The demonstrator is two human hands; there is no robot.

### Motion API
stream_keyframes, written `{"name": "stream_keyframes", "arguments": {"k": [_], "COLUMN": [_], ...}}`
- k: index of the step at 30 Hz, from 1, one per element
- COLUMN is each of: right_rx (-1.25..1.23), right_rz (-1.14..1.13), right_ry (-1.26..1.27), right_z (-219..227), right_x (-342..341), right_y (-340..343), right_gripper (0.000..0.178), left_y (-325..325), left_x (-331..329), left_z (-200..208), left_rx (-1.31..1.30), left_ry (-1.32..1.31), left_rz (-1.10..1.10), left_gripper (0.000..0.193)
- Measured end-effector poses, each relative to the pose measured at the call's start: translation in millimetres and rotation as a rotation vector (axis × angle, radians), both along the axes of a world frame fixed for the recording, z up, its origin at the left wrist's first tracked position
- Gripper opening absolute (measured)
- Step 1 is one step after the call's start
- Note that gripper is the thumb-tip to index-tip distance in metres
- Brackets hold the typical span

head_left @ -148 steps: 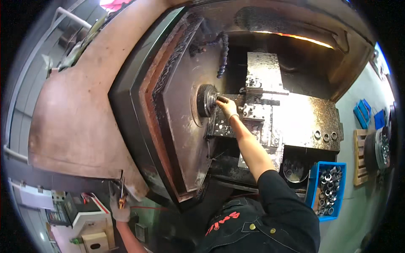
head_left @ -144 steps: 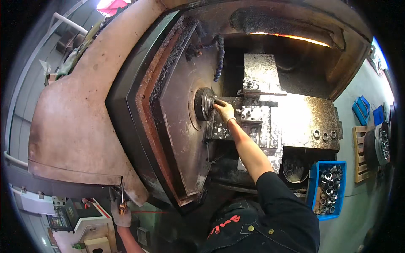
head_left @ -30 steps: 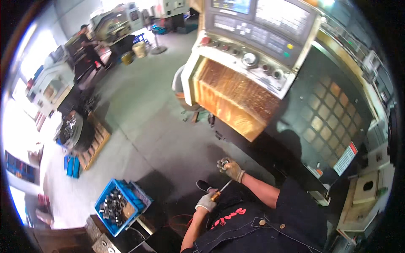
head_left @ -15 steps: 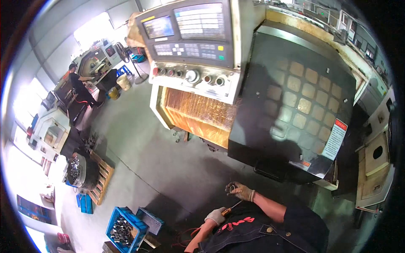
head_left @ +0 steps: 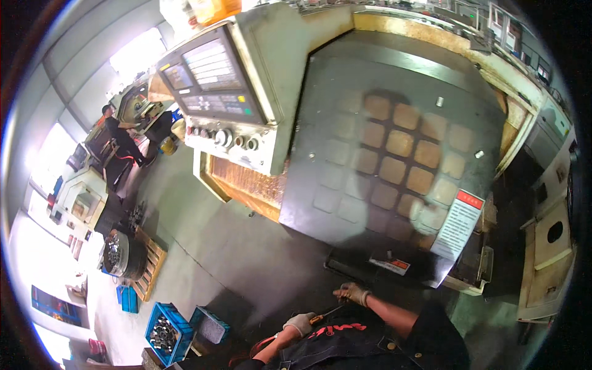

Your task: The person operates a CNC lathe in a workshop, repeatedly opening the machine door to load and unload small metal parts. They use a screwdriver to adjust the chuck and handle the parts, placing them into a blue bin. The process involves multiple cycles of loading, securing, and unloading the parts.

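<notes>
Since five seconds ago the view has swung from the lathe chuck to the machine's closed grey door [head_left: 394, 154] and control panel [head_left: 216, 80]; the work has left the chuck. Left hand [head_left: 300, 322], gloved, is curled around an orange-handled tool [head_left: 325, 314]. Right hand [head_left: 354, 293], gloved, pinches the tool's tip just beside it; what it grips is too small to tell. A blue crate of metal parts [head_left: 165, 333] sits well left of both hands.
</notes>
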State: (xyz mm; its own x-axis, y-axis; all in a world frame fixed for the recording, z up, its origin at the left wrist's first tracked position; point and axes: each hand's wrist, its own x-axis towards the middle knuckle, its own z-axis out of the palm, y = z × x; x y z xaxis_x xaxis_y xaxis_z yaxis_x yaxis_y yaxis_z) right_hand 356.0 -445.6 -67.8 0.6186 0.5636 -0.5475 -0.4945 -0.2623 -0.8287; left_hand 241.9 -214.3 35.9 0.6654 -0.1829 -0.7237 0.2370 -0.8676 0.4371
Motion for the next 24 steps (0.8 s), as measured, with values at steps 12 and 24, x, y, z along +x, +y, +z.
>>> {"name": "stream_keyframes", "arguments": {"k": [12, 24], "right_rx": [0.13, 0.039], "right_rz": [-0.593, -0.887], "right_ry": [0.243, 0.181], "right_z": [-33.5, -132.5], "right_x": [-40.2, -84.2], "right_y": [-70.6, -84.8], "right_gripper": [0.015, 0.03], "left_y": [-53.0, -73.6], "left_x": [76.5, 109.3], "left_z": [10.2, 8.4], "left_rx": [0.086, -0.027], "left_ry": [-0.092, -0.174], "left_rz": [-0.39, -0.79], "left_gripper": [0.04, 0.032]}}
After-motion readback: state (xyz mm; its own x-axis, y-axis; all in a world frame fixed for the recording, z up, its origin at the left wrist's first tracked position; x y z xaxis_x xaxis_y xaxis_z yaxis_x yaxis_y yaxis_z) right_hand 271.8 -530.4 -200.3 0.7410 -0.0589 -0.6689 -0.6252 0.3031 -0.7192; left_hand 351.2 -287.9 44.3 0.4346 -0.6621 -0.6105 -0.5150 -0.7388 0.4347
